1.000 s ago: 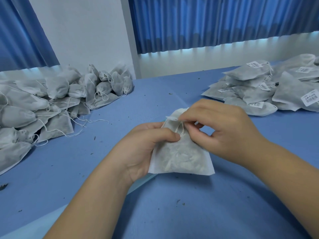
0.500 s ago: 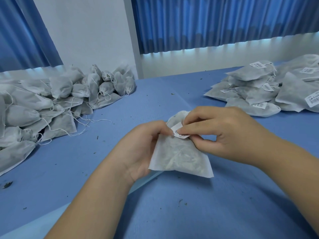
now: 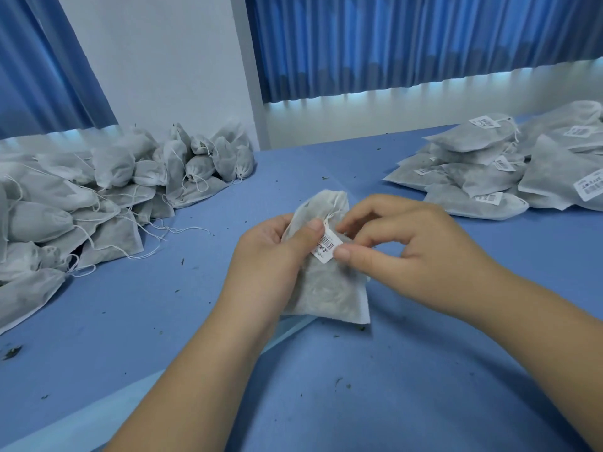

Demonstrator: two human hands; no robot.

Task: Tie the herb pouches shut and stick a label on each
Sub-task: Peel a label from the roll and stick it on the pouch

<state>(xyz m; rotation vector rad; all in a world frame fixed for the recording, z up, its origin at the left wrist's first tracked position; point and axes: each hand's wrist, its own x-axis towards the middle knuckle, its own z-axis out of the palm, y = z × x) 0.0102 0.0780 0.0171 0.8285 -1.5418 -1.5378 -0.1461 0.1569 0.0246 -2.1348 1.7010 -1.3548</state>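
A white herb pouch (image 3: 326, 295) stands tilted on the blue table (image 3: 359, 386) in the middle of the view. My left hand (image 3: 270, 256) grips its left side, with the thumb pressing on a white barcode label (image 3: 328, 246) near the pouch's neck. My right hand (image 3: 408, 243) pinches the label's right edge between thumb and forefinger. The drawstring shows at the pouch's neck.
A heap of unlabelled tied pouches (image 3: 98, 197) with loose strings lies at the left. A stack of labelled pouches (image 3: 509, 171) lies at the right. Herb crumbs dot the table. Blue curtains (image 3: 408, 40) and a white wall stand behind.
The label has turned face up on the pouch, its barcode now showing. My left thumb has moved onto it and my right fingers have shifted to its right edge.
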